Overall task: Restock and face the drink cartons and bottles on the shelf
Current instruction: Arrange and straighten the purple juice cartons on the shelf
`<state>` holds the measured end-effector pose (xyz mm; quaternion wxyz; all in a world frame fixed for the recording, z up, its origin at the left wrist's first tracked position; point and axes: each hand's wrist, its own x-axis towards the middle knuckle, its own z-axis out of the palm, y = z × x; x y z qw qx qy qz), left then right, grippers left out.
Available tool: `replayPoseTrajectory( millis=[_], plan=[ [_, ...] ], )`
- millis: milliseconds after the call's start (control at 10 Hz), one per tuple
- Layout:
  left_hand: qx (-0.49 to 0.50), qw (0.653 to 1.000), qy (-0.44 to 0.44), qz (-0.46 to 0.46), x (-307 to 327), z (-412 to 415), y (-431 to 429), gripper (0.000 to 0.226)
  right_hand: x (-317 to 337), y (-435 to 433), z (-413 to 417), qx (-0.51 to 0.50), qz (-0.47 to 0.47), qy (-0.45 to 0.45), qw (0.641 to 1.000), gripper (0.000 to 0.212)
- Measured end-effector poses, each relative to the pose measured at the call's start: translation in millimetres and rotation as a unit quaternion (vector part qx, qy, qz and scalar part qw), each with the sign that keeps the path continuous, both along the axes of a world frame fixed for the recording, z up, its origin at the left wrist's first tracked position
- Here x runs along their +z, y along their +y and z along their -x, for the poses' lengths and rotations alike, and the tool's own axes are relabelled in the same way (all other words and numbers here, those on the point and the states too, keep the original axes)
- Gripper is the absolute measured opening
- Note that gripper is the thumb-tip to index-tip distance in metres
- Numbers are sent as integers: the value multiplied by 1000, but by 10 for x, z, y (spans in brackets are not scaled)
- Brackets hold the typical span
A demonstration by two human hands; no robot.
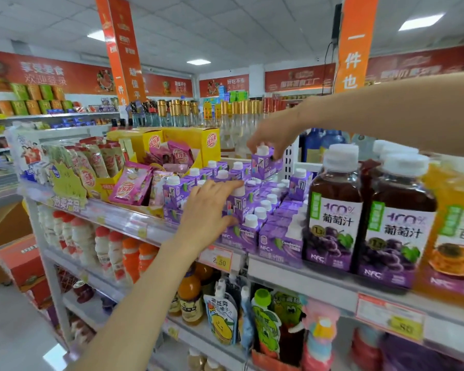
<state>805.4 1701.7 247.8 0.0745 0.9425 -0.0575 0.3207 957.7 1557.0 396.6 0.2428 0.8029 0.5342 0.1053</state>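
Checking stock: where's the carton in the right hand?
Head view, centre: the right hand holds the carton above the rear purple cartons, left of grape juice bottles.

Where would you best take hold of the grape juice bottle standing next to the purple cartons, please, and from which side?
Grip the grape juice bottle at its narrow shoulder under the white cap, coming from the front and above. It stands upright at the shelf edge; purple cartons crowd its left, a second grape bottle stands close on its right, so only front and top are free.
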Motion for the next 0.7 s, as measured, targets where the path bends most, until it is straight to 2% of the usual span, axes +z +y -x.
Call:
replayPoseTrajectory(
  millis=[100,200,300,700],
  plan=[
    [11,1000,-20,-6,-18,-38,-9,71,-92,95,36,-88,-23,6,996,46],
    [1,998,-64,-6,-54,-35,6,70,-142,160,12,-77,58,51,994,54],
    [-5,996,-89,-15,-95,-40,20,70,-217,184,-70,-62,82,58,993,52],
    [-8,992,-105,-77,-78,-73,86,77,-372,286,-115,-18,62,94,994,49]
  ],
)
